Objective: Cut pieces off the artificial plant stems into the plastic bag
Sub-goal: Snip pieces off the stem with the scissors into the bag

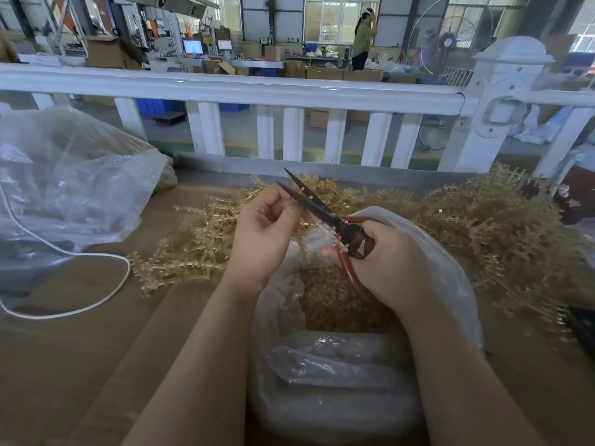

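My right hand point(383, 262) grips the red handles of black-bladed scissors point(317, 206), whose blades stand apart and point up-left. My left hand point(267, 230) has its fingers curled and pinches a pale, translucent stem piece point(322, 233) close to the blades. Both hands hover over an open clear plastic bag point(450, 268) that holds a heap of small tan cut pieces point(335, 304). Tan artificial plant stems point(489, 226) are piled on the cardboard-covered table to the right, with more stems point(186, 249) spread out to the left of my hands.
A large crumpled clear bag point(70, 188) lies at the left, with a white cable point(96, 278) looping over the cardboard point(96, 349) in front of it. A white railing point(257, 91) runs behind the table. Beyond the railing, a person stands far off on the workshop floor.
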`<control>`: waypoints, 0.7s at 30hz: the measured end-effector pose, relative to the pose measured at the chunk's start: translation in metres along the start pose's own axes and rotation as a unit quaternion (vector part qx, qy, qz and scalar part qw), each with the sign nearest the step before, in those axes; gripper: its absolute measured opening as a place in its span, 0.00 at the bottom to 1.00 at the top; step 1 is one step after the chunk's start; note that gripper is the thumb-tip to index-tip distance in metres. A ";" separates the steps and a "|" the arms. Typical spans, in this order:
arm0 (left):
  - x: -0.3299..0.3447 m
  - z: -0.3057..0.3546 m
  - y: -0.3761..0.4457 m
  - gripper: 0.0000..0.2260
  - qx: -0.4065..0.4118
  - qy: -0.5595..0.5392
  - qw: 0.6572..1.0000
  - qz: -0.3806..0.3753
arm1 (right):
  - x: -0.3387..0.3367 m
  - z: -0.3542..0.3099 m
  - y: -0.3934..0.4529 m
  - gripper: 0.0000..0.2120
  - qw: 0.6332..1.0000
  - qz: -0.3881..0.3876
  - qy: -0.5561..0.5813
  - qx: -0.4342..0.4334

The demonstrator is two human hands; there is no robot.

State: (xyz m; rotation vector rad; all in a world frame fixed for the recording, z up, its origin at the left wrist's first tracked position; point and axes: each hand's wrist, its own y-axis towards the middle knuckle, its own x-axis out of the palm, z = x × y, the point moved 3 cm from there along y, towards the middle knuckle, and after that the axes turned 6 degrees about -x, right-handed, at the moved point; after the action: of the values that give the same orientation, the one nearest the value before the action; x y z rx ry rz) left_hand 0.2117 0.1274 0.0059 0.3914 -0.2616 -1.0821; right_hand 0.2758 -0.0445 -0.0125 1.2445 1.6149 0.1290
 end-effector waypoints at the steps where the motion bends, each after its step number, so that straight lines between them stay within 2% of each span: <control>1: 0.000 0.000 0.000 0.06 -0.001 -0.007 1.000 -0.001 | 0.000 0.000 0.000 0.30 1.000 0.001 0.000 0.000; 8: 0.003 0.001 -0.001 0.07 0.000 -0.022 1.000 -0.010 | 0.000 -0.002 0.000 0.28 1.000 0.005 0.004 -0.012; 13: 0.004 0.001 -0.001 0.10 0.001 -0.028 0.999 -0.025 | 0.000 -0.002 -0.001 0.23 1.000 0.020 -0.004 -0.016; 19: 0.003 0.002 -0.002 0.08 0.009 -0.031 0.999 -0.022 | 0.002 -0.001 -0.001 0.26 1.000 0.022 -0.005 -0.014; 21: 0.002 0.003 -0.002 0.07 0.009 -0.022 1.000 -0.019 | 0.002 -0.001 -0.001 0.22 0.999 0.026 -0.022 -0.019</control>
State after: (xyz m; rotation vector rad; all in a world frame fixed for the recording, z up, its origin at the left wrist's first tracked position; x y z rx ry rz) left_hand 0.2099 0.1242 0.0073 0.3897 -0.3032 -1.1276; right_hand 0.2746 -0.0429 -0.0146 1.2529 1.5370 0.1637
